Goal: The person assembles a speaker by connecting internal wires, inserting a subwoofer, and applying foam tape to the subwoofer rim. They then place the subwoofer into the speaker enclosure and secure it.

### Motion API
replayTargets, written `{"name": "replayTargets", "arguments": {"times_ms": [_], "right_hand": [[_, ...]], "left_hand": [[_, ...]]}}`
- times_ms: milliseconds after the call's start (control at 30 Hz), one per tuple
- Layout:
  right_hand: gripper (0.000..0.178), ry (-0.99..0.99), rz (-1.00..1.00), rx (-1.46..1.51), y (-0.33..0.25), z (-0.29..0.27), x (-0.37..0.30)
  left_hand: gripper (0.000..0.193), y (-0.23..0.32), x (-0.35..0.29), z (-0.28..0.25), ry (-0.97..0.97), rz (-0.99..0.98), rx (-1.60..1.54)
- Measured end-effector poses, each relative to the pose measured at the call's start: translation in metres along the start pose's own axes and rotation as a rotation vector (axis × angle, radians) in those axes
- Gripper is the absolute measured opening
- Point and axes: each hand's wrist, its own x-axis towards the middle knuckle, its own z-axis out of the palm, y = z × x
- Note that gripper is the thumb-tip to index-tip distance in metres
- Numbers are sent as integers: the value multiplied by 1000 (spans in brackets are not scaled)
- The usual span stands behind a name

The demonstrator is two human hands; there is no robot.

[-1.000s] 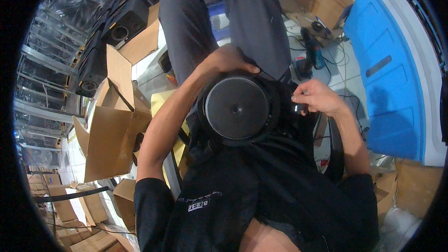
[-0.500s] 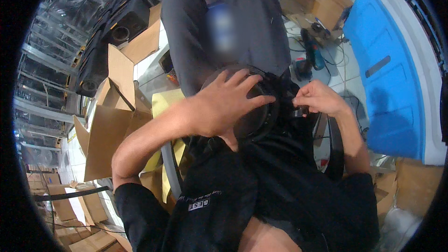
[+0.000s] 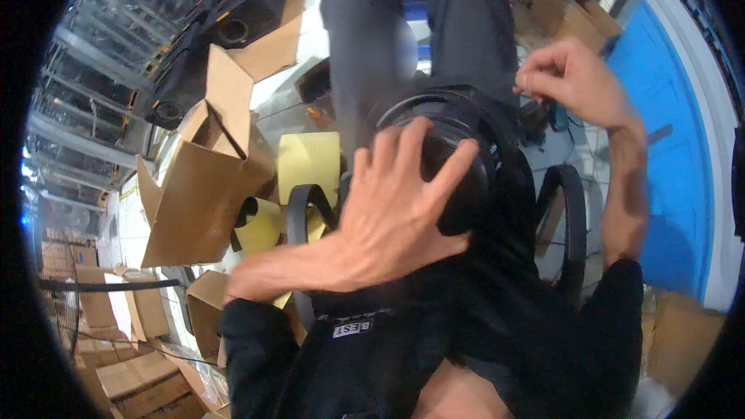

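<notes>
A round black part with a raised rim (image 3: 485, 167), which looks like a loudspeaker, rests on my lap against my dark trousers. My left hand (image 3: 396, 209) lies over it with the fingers spread, the fingertips touching its face. Much of the part is hidden under that hand or merges with my black shirt. My right hand (image 3: 573, 81) is raised off to the right, apart from the part, beyond my right knee. Its thumb and fingers are pressed together; whatever sits between them, if anything, is too small to make out.
An open cardboard box (image 3: 194, 194) stands at my left, beside yellow rolled sheets (image 3: 309, 161). Chair armrests (image 3: 570, 225) flank me. A blue panel (image 3: 667, 163) rises on the right. Black cabinets with round openings (image 3: 233, 29) line the far left.
My right hand has left the right edge of the round part and moved up and away. My left hand stays spread on the part. The view has shifted slightly.
</notes>
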Motion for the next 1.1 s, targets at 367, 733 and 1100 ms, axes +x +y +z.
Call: {"name": "replayTargets", "arguments": {"times_ms": [367, 733, 1100], "right_hand": [[31, 73, -223, -438, -28, 1, 76], [30, 111, -150, -496, -23, 7, 76], [28, 202, -161, -486, 5, 5, 39]], "left_hand": [[97, 9, 7, 32, 247, -208, 17], [98, 3, 31, 70, 353, -269, 70], [100, 2, 12, 80, 198, -179, 144]]}}
